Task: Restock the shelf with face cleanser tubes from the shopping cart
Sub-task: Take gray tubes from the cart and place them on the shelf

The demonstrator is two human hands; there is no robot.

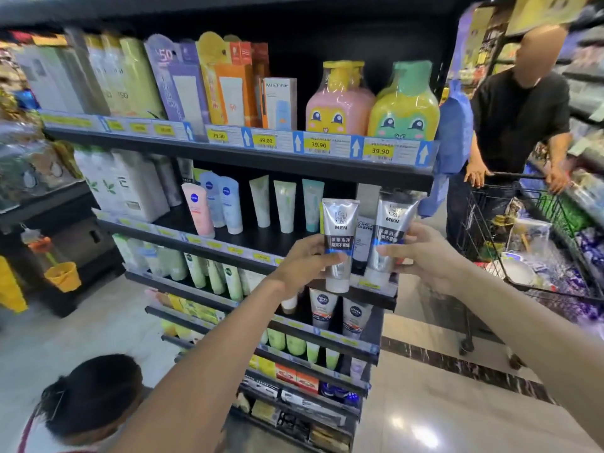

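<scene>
I hold two silver face cleanser tubes marked MEN, caps down, in front of the second shelf (248, 246). My left hand (302, 261) grips the left tube (338, 240) around its dark label. Beside it, the right tube (390, 233) is pinched at its middle by my right hand (421, 253). Both tubes hover at the shelf's right end, where a dark L'Oreal tube (363, 243) stands between them. The shopping cart (536, 243) stands to the right, full of packaged goods.
Nivea and pale green tubes stand further left on the same shelf. Cartoon bottles (372, 99) fill the shelf above. A person in black (519, 125) holds the cart handle. Another person's head (91, 397) is low at the bottom left.
</scene>
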